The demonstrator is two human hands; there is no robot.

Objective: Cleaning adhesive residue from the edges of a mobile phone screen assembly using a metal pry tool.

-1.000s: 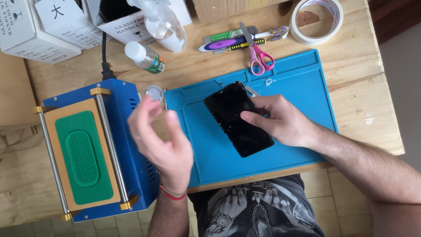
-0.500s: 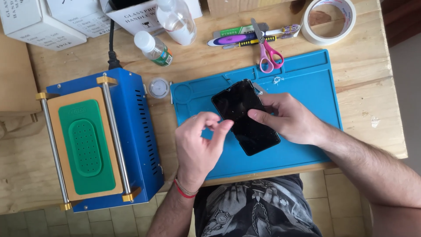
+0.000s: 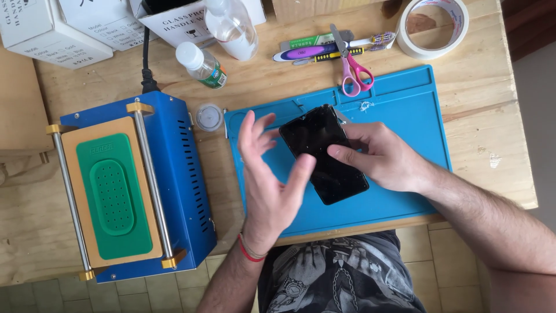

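Wooden workbench [image 3: 475, 122] with a blue silicone repair mat [image 3: 399, 104], seen from the head camera.
At the mat's middle lies a black glass smartphone [image 3: 324, 153]; the right hand [image 3: 385, 156] grips its right edge, while the left hand [image 3: 269, 174], fingers spread open, thumb on the screen, covers its left side.
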